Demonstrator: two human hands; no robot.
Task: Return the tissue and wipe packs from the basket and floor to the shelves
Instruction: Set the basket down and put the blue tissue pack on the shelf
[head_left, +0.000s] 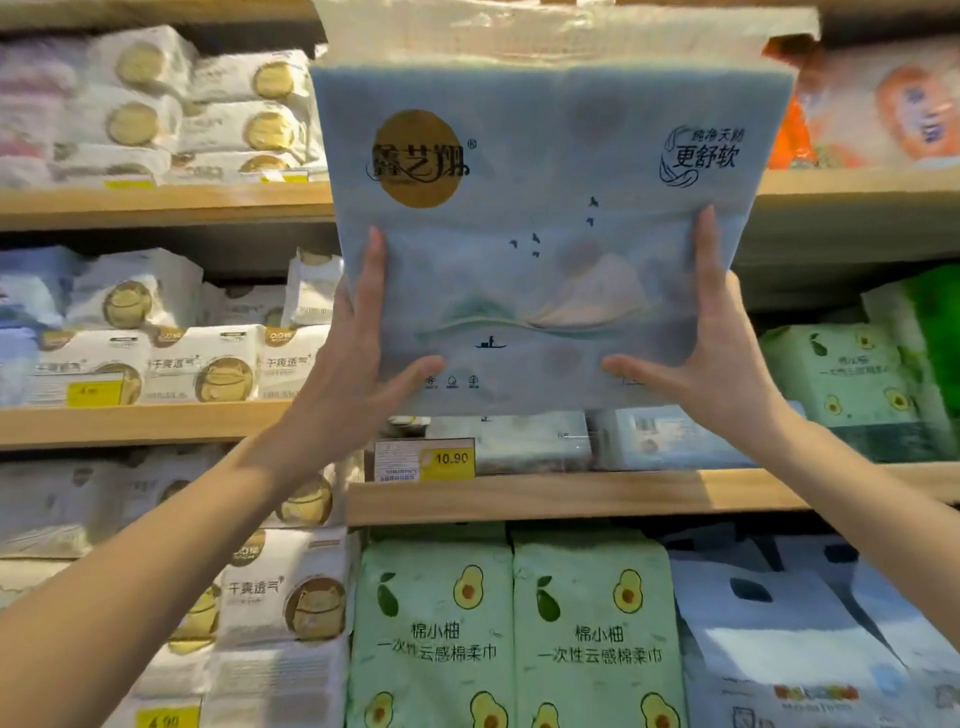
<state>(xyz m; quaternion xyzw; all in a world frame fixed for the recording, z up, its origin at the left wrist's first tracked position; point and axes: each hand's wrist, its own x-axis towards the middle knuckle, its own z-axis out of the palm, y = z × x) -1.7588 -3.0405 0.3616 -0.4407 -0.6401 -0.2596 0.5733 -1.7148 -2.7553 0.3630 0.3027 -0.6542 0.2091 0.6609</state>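
A large pale-blue tissue pack (545, 218) with a gold circle logo and a small boat drawing is held up in front of the wooden shelves. My left hand (358, 358) grips its lower left edge, thumb across the front. On the lower right edge sits my right hand (711, 353), thumb also on the front. The pack's top reaches the upper shelf level, and its clear top flap is cut off by the frame. It hides the shelf space behind it.
A wooden shelf (571, 493) with a yellow 10.90 price tag (447, 460) lies just below the pack, holding flat packs. Green avocado-print packs (514, 623) stand beneath. White frog-print packs (197, 364) fill the left shelves. Orange packs (883, 104) sit upper right.
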